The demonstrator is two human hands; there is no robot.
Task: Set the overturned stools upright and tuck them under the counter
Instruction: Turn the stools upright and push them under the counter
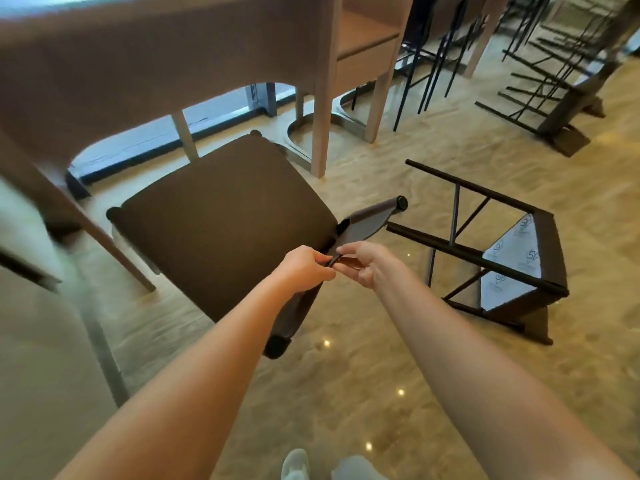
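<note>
A brown upholstered stool (221, 216) stands upright in front of me, its seat facing up and its low curved backrest nearest to me. My left hand (304, 268) and my right hand (363, 263) both grip the top edge of that backrest, close together. The stool's far side reaches under the edge of the beige counter (138, 57). To the right, a second stool (498, 251) lies overturned on the floor, its dark legs pointing left and the white-wrapped underside of its seat showing.
Pale wooden counter legs (322, 98) stand just beyond the held stool. Further stools with thin black legs (433, 53) sit tucked at the back, and several more lie tipped at the far right (547, 74). The floor is glossy beige marble (346, 393).
</note>
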